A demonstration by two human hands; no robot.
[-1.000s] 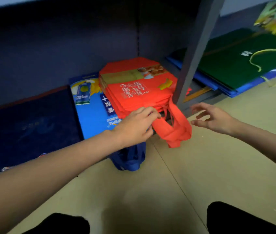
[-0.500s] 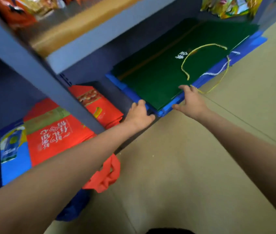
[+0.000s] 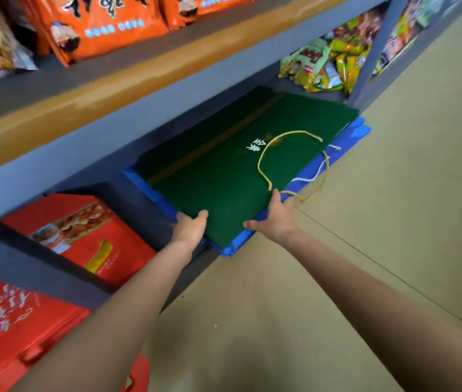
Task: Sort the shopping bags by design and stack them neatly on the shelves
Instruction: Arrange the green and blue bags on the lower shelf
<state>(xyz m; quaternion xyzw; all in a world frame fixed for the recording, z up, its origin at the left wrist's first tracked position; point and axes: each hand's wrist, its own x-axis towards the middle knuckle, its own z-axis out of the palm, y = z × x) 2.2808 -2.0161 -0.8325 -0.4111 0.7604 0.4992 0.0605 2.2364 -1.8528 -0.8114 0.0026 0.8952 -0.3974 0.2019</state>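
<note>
Nearest to me, the red bags (image 3: 14,329) lie flat on the bottom shelf at lower left, apart from both hands. Further out, my left hand (image 3: 188,229) holds the near left corner of the green bag (image 3: 224,176), thumb curled onto the top face; the other fingers are hidden beneath, so I cannot tell how far they wrap. My right hand (image 3: 276,220) sits on the near right edge, fingers hooked at the edge, touching both the green bag and the blue bags (image 3: 350,138) under it. The green bag lies directly ahead of both hands, flat on the blue stack, its long axis running away from me toward the upper right, into the shelf bay. The yellow cord handle (image 3: 263,162) loops loose over the top face and past the right edge. I judge the coming move, lifting or squaring the green bag, works along that axis; both hands are equally near. Beyond, snack packets (image 3: 323,63) occupy the back right.
</note>
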